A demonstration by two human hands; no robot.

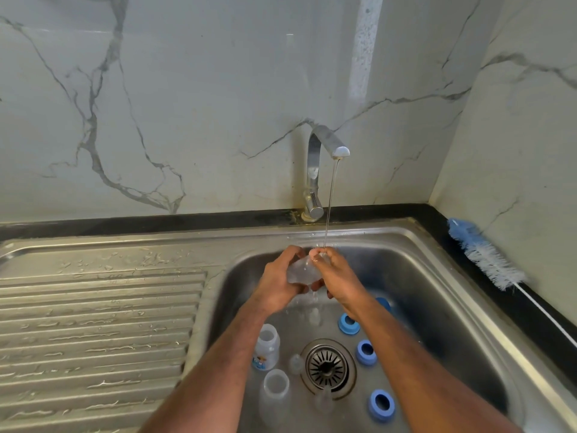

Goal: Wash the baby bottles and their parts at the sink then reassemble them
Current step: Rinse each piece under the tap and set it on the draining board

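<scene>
Under the running tap at the sink's back edge, your hands, left hand and right hand, grip a clear baby bottle tilted into the stream to rinse it; other bottles and blue collars wait around the drain.

Bottles stand in the sink left of the drain, rings right of it; the brush lies on the counter at right, the tap behind.
</scene>
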